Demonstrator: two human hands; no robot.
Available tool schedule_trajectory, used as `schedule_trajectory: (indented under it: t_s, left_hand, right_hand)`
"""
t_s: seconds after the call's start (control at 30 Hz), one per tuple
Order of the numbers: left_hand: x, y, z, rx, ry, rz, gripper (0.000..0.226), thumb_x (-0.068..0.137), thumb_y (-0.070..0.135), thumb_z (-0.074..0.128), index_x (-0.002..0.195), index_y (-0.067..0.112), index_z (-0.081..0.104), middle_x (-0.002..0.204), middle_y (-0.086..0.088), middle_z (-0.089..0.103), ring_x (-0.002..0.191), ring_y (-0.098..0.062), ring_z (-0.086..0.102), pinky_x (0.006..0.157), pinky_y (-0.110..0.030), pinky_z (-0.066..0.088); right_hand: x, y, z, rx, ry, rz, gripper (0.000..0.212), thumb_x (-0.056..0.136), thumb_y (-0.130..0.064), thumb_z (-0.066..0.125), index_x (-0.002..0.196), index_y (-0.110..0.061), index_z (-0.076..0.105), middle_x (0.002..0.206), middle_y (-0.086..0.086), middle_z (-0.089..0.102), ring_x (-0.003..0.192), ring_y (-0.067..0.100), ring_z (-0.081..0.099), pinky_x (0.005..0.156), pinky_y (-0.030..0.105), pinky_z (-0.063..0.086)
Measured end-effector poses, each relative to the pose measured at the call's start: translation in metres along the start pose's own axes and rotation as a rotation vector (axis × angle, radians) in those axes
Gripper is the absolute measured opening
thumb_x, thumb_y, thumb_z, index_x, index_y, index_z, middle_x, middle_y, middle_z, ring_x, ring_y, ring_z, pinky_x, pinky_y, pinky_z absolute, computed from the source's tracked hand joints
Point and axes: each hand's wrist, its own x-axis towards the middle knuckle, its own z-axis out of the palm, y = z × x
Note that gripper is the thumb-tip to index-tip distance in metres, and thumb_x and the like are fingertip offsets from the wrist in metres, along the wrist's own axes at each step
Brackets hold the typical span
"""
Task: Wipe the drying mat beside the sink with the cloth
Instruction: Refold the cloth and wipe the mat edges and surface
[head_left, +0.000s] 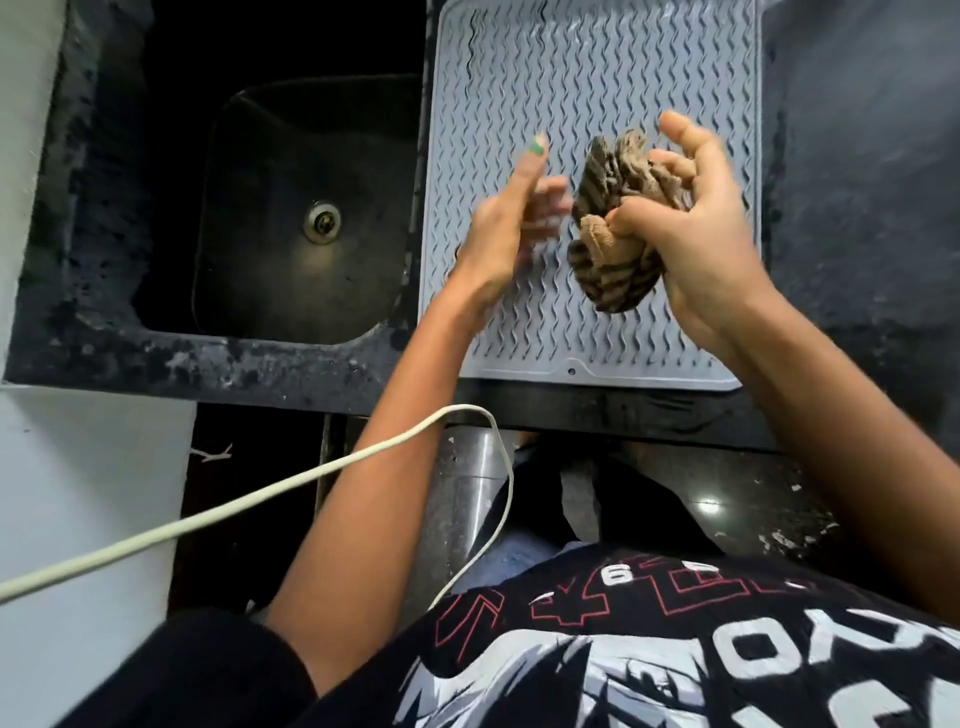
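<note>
Rubbery mat, terry cloth, dark speckled stone
Matt grey drying mat (597, 104) ribbed with wavy ridges; nubby brown striped cloth (613, 228); rough, mottled black countertop (857, 182); dull dark sink (249, 156) with shiny metal drain (323, 222); smooth white cable (208, 519)

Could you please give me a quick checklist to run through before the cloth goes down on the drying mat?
1. Cloth held: ok, bunched in the right hand.
2. Left hand free: ok, open beside the cloth, blurred.
3. Drying mat bare of dishes: ok.
4. Mat lying flat on the counter: ok.
5. Cloth touching the mat: not ok, held above it.
6. Cloth damp: cannot tell.
</note>
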Motion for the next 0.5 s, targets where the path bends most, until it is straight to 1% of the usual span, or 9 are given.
schedule_trajectory:
  t_s: [0.07, 0.1, 0.17, 0.2, 0.27, 0.33, 0.4, 0.43, 0.5]
  left_hand:
    - [-0.016, -0.006, 0.001, -0.072, -0.189, -0.117, 0.059, 0.094, 0.060, 0.032, 0.129, 0.020, 0.057, 0.124, -0.003, 0.065, 0.112, -0.017, 0.064, 0.092, -0.032, 0.050]
    - [-0.020, -0.007, 0.002, -0.101, -0.242, -0.126, 0.054, 0.095, 0.057, 0.037, 0.128, 0.020, 0.057, 0.125, -0.003, 0.066, 0.110, -0.015, 0.065, 0.094, -0.033, 0.050]
    - [-0.025, -0.007, 0.005, -0.147, -0.217, -0.139, 0.040, 0.095, 0.043, 0.051, 0.118, 0.013, 0.063, 0.115, -0.006, 0.070, 0.099, -0.012, 0.068, 0.094, -0.032, 0.052]
    - [-0.026, -0.007, 0.005, -0.169, -0.166, -0.147, 0.034, 0.094, 0.038, 0.056, 0.112, 0.011, 0.064, 0.111, -0.008, 0.071, 0.096, -0.014, 0.068, 0.093, -0.033, 0.053]
    - [-0.024, -0.007, 0.003, -0.249, -0.080, -0.164, 0.028, 0.093, 0.031, 0.059, 0.110, 0.009, 0.064, 0.108, -0.010, 0.071, 0.096, -0.018, 0.068, 0.091, -0.036, 0.054]
    - [-0.022, -0.007, -0.002, -0.353, -0.065, -0.168, 0.020, 0.093, 0.021, 0.056, 0.106, 0.009, 0.064, 0.099, -0.008, 0.070, 0.087, -0.017, 0.067, 0.081, -0.034, 0.056]
    - [-0.020, -0.005, -0.005, -0.378, -0.048, -0.161, 0.012, 0.092, 0.015, 0.050, 0.090, 0.013, 0.062, 0.086, -0.003, 0.066, 0.076, -0.012, 0.061, 0.068, -0.029, 0.051]
    - [-0.020, -0.004, -0.007, -0.372, -0.032, -0.162, 0.012, 0.091, 0.014, 0.049, 0.086, 0.014, 0.060, 0.083, -0.002, 0.064, 0.074, -0.012, 0.058, 0.066, -0.028, 0.047]
    - [-0.017, -0.005, -0.012, -0.350, -0.022, -0.155, 0.007, 0.090, 0.017, 0.054, 0.092, 0.014, 0.060, 0.089, -0.004, 0.065, 0.081, -0.015, 0.060, 0.072, -0.032, 0.049]
  right_hand:
    - [0.005, -0.002, 0.000, 0.121, 0.001, 0.043, 0.072, 0.078, 0.013, 0.051, 0.141, -0.016, 0.033, 0.129, 0.011, 0.047, 0.101, 0.014, 0.059, 0.084, 0.027, 0.053]
    - [0.006, -0.003, 0.000, 0.151, 0.005, 0.062, 0.072, 0.078, 0.015, 0.048, 0.141, -0.017, 0.033, 0.126, 0.013, 0.051, 0.097, 0.016, 0.060, 0.077, 0.027, 0.054]
    - [0.009, -0.005, -0.002, 0.197, 0.025, 0.101, 0.071, 0.077, 0.017, 0.042, 0.138, -0.018, 0.039, 0.106, 0.011, 0.059, 0.078, 0.017, 0.058, 0.057, 0.025, 0.048]
    - [0.010, -0.005, -0.003, 0.235, 0.040, 0.123, 0.070, 0.076, 0.017, 0.040, 0.137, -0.018, 0.041, 0.098, 0.010, 0.060, 0.073, 0.018, 0.054, 0.055, 0.026, 0.045]
    - [0.013, -0.004, -0.006, 0.367, 0.064, 0.179, 0.067, 0.076, 0.019, 0.034, 0.134, -0.013, 0.045, 0.102, 0.012, 0.061, 0.083, 0.023, 0.055, 0.066, 0.032, 0.047]
    - [0.013, -0.006, -0.008, 0.533, 0.004, 0.219, 0.069, 0.073, 0.020, 0.025, 0.132, -0.007, 0.048, 0.114, 0.015, 0.059, 0.100, 0.027, 0.055, 0.081, 0.038, 0.045]
    - [0.013, -0.008, -0.010, 0.687, -0.092, 0.248, 0.072, 0.072, 0.018, 0.016, 0.132, -0.004, 0.047, 0.124, 0.016, 0.056, 0.112, 0.029, 0.055, 0.084, 0.035, 0.051]
    - [0.013, -0.009, -0.011, 0.760, -0.118, 0.274, 0.074, 0.071, 0.017, 0.016, 0.135, -0.004, 0.045, 0.131, 0.017, 0.054, 0.118, 0.031, 0.055, 0.085, 0.036, 0.054]
    - [0.014, -0.009, -0.015, 0.868, -0.140, 0.305, 0.075, 0.064, 0.014, 0.024, 0.133, -0.005, 0.046, 0.138, 0.017, 0.051, 0.125, 0.033, 0.053, 0.093, 0.044, 0.053]
